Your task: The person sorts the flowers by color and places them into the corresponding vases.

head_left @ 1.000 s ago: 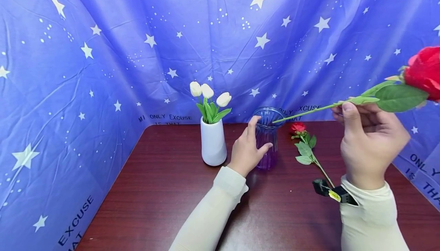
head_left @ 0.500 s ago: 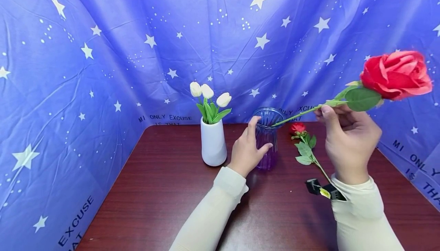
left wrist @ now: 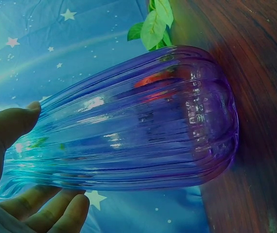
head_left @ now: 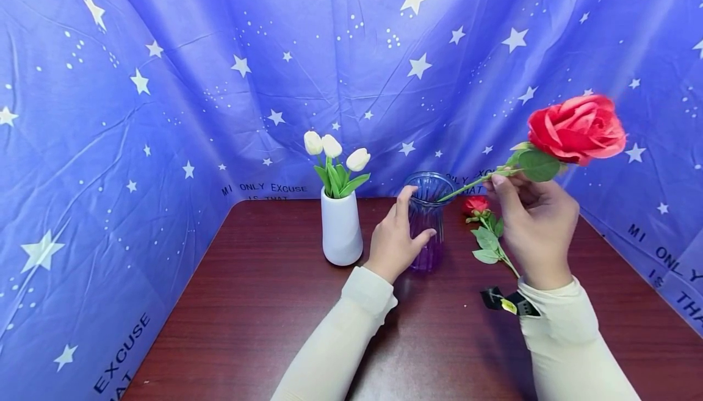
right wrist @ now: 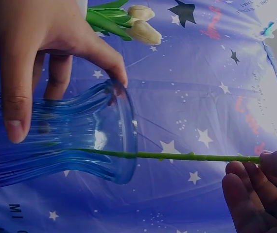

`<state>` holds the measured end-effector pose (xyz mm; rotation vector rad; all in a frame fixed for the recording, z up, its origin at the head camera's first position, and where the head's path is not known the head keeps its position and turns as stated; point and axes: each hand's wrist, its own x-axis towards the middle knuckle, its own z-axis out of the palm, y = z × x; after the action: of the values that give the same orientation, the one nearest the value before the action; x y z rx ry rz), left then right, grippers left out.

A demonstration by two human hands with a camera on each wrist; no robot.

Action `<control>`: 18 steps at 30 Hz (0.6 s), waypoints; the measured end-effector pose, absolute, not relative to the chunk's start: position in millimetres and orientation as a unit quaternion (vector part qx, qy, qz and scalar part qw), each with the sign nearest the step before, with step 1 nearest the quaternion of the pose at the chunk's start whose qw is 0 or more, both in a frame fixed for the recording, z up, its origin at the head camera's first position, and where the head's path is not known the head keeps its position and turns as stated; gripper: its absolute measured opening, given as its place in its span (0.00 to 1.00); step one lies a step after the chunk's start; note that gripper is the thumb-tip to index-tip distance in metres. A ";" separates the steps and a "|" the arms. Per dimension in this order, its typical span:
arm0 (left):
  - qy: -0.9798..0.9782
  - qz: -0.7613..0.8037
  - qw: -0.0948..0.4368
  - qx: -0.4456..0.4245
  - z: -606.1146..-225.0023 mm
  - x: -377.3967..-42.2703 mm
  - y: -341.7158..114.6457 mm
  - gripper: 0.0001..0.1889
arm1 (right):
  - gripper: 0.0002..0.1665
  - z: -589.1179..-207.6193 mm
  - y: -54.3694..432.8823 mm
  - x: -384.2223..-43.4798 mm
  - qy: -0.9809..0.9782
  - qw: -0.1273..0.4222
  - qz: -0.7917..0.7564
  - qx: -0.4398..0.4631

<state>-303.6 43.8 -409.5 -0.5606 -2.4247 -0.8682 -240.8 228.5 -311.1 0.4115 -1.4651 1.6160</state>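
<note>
My left hand (head_left: 391, 241) grips the narrow neck of a blue-purple ribbed glass vase (head_left: 429, 253), thumb on the near side and one fingertip at the rim. The vase (left wrist: 129, 126) stands upright on the table. Between thumb and fingers, my right hand (head_left: 540, 230) pinches the green stem of a large red rose (head_left: 576, 129), just below its leaves. The rose leans to the right above the vase. In the right wrist view, the lower stem (right wrist: 201, 157) passes through the mouth, and its end is inside the neck.
A white vase (head_left: 342, 233) with several white tulips (head_left: 331, 146) stands left of the glass one. A second red rose (head_left: 475, 204) lies on the dark wooden table (head_left: 263, 328) to the right, partly hidden by my right arm. A starry blue curtain (head_left: 329, 53) surrounds the table.
My right hand has moved left toward the glass vase with the rose, sliding the stem farther into its mouth. The left hand and the vase have stayed in place.
</note>
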 end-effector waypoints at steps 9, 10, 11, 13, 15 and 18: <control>-0.889 -0.321 0.255 -0.207 -411.0 -304.3 44.5 0.52 | 0.07 -318.2 226.0 -243.7 -0.708 0.458 0.528 0.099; -0.889 -0.320 0.255 -0.207 -411.0 -304.3 44.6 0.52 | 0.06 -318.6 225.8 -243.9 -0.714 0.458 0.521 0.094; -0.888 -0.320 0.255 -0.208 -410.9 -304.2 44.6 0.52 | 0.06 -319.0 225.5 -244.3 -0.716 0.457 0.520 0.091; -0.888 -0.320 0.257 -0.208 -411.0 -304.2 44.6 0.52 | 0.06 -319.9 225.1 -245.2 -0.721 0.453 0.517 0.083; -0.887 -0.320 0.258 -0.209 -411.3 -304.4 44.6 0.52 | 0.05 -321.2 224.7 -246.5 -0.728 0.451 0.511 0.073; -0.887 -0.321 0.259 -0.208 -412.2 -304.6 44.4 0.52 | 0.05 -324.0 224.3 -248.4 -0.740 0.452 0.494 0.060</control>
<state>-304.6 44.4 -412.2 -0.5636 -2.4031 -0.8688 -248.4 224.3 -324.0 0.1480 -1.8288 1.2206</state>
